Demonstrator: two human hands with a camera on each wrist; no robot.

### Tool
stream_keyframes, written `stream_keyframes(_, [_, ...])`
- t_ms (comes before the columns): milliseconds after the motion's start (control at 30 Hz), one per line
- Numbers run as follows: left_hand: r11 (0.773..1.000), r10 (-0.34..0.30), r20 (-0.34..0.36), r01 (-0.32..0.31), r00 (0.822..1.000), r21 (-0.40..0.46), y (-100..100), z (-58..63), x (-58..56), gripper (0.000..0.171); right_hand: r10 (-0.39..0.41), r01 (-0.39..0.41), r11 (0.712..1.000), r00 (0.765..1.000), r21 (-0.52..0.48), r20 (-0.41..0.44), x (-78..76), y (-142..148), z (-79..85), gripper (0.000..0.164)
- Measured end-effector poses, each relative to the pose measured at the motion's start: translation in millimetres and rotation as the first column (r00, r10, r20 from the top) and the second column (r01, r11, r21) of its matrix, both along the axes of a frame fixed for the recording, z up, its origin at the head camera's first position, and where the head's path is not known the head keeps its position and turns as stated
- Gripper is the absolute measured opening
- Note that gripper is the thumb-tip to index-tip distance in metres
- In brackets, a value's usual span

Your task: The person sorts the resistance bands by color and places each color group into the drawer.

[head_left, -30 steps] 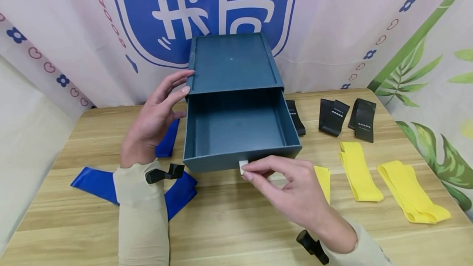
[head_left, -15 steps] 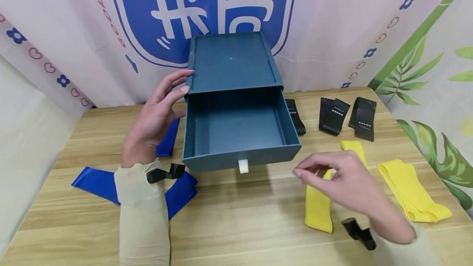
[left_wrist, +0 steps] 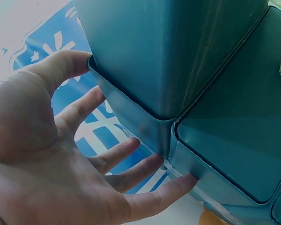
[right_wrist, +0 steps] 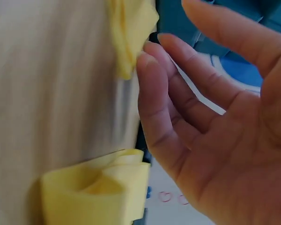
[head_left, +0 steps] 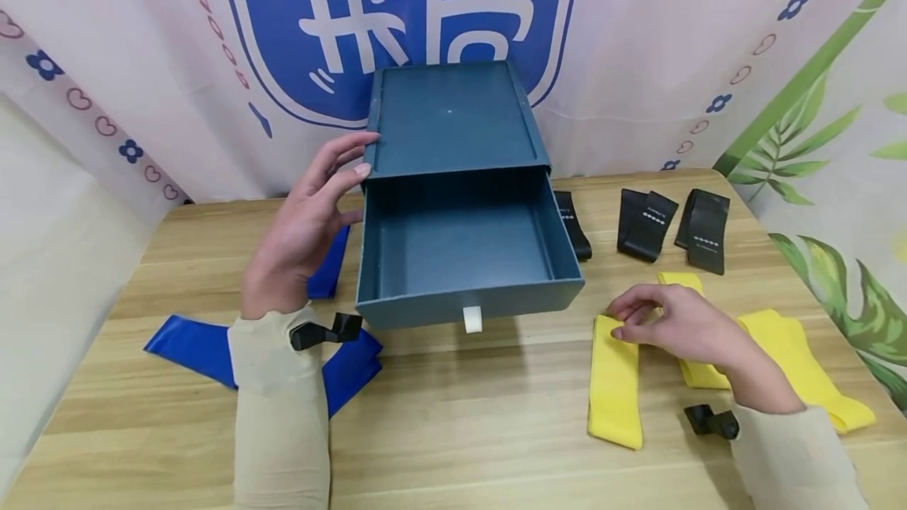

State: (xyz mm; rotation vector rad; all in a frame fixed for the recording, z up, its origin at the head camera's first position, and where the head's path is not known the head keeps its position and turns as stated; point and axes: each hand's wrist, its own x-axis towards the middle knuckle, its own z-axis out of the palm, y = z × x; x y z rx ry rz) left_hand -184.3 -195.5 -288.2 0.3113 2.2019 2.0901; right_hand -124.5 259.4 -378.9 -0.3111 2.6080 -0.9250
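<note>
A dark teal drawer box (head_left: 453,120) stands at the back of the table, its drawer (head_left: 468,309) pulled out and bare inside, with a white pull tab (head_left: 472,319) at the front. My left hand (head_left: 298,219) touches the box's left side near its front edge; in the left wrist view the fingers (left_wrist: 145,171) are spread along it. My right hand (head_left: 673,321) is at the far end of the nearest yellow resistance band (head_left: 615,388), fingertips right at its edge. The right wrist view shows thumb and fingers apart beside that yellow band (right_wrist: 131,33).
Two more yellow bands (head_left: 801,360) lie to the right. Black bands (head_left: 646,223) form a row behind them, one partly hidden by the drawer. Blue bands (head_left: 191,349) lie left, partly under my left arm. A printed curtain (head_left: 638,61) hangs behind the wooden table (head_left: 460,431).
My right hand has let go of the drawer's pull tab and moved right to the nearest yellow band. The left hand stays on the box, and the drawer remains pulled out.
</note>
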Motion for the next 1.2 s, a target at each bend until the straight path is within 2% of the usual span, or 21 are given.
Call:
stream_keyframes(67, [1.000,0.002,-0.002,-0.002,1.000,-0.001,1.7,-0.1,-0.7,0.044,-0.008,0.009,1.000,0.998,-0.020,0.061,-1.5,3.5,-3.2,0.035])
stream_keyframes(133, [1.000,0.005,-0.004,-0.005,1.000,0.003,2.5,-0.2,-0.9,0.044,-0.010,0.013,0.999,0.997,-0.033,0.082,-2.5,5.7,-5.4,0.038])
stream_keyframes(333, [1.000,0.010,-0.008,-0.010,1.000,0.010,2.2,-0.7,-0.1,0.044,-0.009,0.008,0.999,0.999,0.031,0.042,-3.1,3.6,-7.8,0.036])
stream_keyframes(533, [1.000,0.016,-0.012,-0.016,1.000,0.013,2.9,-0.9,-0.6,0.044,-0.030,0.023,0.996,0.997,0.087,0.074,-2.1,0.3,-7.3,0.031])
stream_keyframes(667, [1.000,0.025,-0.012,-0.024,1.000,0.014,3.6,-1.5,-1.1,0.043,-0.025,0.015,0.994,0.995,0.106,0.094,-1.8,-0.5,-8.0,0.027])
stream_keyframes(867, [0.999,0.033,-0.007,-0.033,0.999,0.016,3.7,-2.2,-0.7,0.043,0.014,-0.021,0.994,0.998,0.104,0.067,-0.6,-0.3,-8.4,0.017])
stream_keyframes(967, [0.999,0.035,-0.007,-0.035,0.999,0.016,3.5,-2.5,-0.8,0.042,0.010,-0.015,0.996,0.999,0.084,0.052,0.1,1.5,-6.9,0.018])
stream_keyframes(1067, [0.999,0.034,-0.007,-0.034,0.999,0.018,3.6,-2.4,-1.0,0.043,-0.002,0.000,1.000,0.997,0.027,0.076,0.0,4.9,-5.5,0.019])
stream_keyframes(1200, [0.999,0.033,-0.005,-0.032,0.999,0.021,3.6,-2.1,-1.0,0.043,-0.014,0.036,0.992,0.982,-0.120,0.186,-1.0,9.1,-5.3,0.023])
